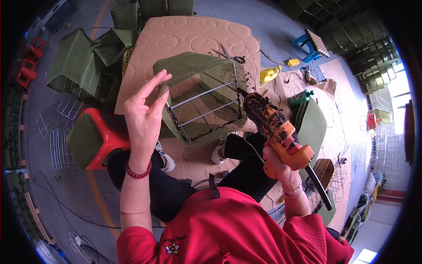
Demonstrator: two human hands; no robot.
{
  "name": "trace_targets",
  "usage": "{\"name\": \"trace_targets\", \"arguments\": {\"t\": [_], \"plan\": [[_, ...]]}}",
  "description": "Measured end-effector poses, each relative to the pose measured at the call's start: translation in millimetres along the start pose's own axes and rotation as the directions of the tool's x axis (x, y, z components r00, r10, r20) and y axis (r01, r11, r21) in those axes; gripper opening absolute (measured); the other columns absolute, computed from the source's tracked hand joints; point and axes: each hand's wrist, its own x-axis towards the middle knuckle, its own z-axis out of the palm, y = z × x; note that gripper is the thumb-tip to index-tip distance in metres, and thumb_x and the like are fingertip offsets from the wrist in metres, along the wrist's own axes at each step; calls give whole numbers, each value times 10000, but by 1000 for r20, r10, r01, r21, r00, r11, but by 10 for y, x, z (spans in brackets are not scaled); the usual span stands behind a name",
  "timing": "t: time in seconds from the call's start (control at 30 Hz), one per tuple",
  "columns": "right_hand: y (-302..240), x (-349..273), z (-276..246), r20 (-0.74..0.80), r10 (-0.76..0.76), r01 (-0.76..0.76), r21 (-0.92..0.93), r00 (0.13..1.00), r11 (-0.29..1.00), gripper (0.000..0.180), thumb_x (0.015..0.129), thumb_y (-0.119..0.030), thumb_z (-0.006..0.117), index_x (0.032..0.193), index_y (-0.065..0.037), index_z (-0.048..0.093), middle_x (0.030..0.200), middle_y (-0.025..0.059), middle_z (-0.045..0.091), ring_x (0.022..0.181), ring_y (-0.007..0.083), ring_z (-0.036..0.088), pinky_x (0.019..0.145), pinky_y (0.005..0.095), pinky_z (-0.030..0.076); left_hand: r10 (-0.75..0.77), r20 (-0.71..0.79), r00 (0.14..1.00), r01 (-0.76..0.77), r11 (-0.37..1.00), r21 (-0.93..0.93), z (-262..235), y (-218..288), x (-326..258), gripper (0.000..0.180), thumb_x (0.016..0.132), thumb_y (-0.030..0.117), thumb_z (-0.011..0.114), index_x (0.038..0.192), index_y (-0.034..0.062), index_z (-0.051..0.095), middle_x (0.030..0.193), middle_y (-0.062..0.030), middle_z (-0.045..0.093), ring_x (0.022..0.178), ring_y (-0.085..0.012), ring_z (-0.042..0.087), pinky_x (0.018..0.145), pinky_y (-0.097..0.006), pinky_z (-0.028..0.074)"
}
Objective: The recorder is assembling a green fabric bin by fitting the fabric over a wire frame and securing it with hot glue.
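My left hand [144,113] holds the left edge of a wire basket frame [203,102] wrapped in green burlap, with the fingers spread along the fabric rim. My right hand [280,169] grips an orange glue gun [277,130] crusted with dark glue. Its nozzle touches the frame's right rim, where a dark bead of glue runs along the wire. The basket's open side faces me and bare wire bars cross its middle.
A red stool [99,138] with green fabric on it stands at my left knee. Scissors [229,54] lie on a brown quilted mat [189,33]. Green-covered baskets [83,61] pile up at the left, bare wire frames [59,141] lie on the floor, and a blue stool [313,44] stands far right.
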Motion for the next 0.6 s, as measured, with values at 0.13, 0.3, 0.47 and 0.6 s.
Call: {"name": "trace_targets", "arguments": {"t": [0.13,0.3,0.47,0.6], "plan": [[-12,18,1,-35,14,-14,-2,999,1000,229,816,-49,650,1035,-48,585,881,5,582,746,88,564,649,238,461,68,6,998,-69,997,39,-3,-20,13,377,867,-73,577,1237,-9,605,1121,-86,690,917,-49,590,686,-186,459],[-49,54,8,-16,-1,1,-6,1000,1000,216,828,-62,653,1032,-47,585,868,4,581,730,82,559,639,233,458,-68,16,998,69,998,-14,-7,73,-2,359,868,-45,574,1226,-35,605,1174,-124,664,1147,-173,585,1034,-304,407],[-76,95,11,-15,59,-59,8,998,998,211,835,-63,658,1032,-46,583,862,0,576,723,74,554,632,233,455,-37,20,999,37,999,10,-12,64,6,359,867,-50,570,1224,-34,606,1169,-120,667,1151,-172,584,1036,-305,405],[-75,109,17,-19,-22,22,-1,1000,1000,202,851,-81,651,1037,-52,578,858,-3,571,717,71,544,626,228,444,-43,21,999,43,999,11,-10,59,4,361,864,-59,566,1222,-36,607,1169,-121,667,1154,-173,583,1036,-305,405]]}}
